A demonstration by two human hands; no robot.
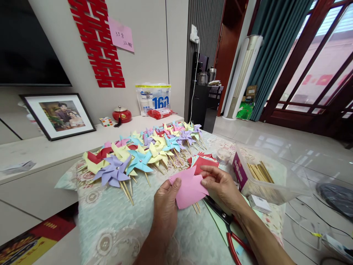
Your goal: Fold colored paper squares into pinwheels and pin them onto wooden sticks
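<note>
Both of my hands hold a pink paper square (189, 189) over a table covered with a floral cloth (110, 228). My left hand (165, 206) pinches its left edge, thumb on top. My right hand (220, 184) grips its right edge with closed fingers. A row of several finished paper pinwheels (138, 156) on wooden sticks lies across the cloth beyond my hands, in purple, yellow, blue, red and pink. A stack of red cut paper (204, 163) lies just behind the pink sheet. A few wooden sticks (196, 208) poke out beneath it.
Red-handled scissors (230, 235) lie under my right forearm. A clear plastic box of wooden sticks (264, 176) stands to the right, a small round container (223, 156) behind the paper. A framed photo (59, 116) and a bag (153, 98) sit on the low shelf behind.
</note>
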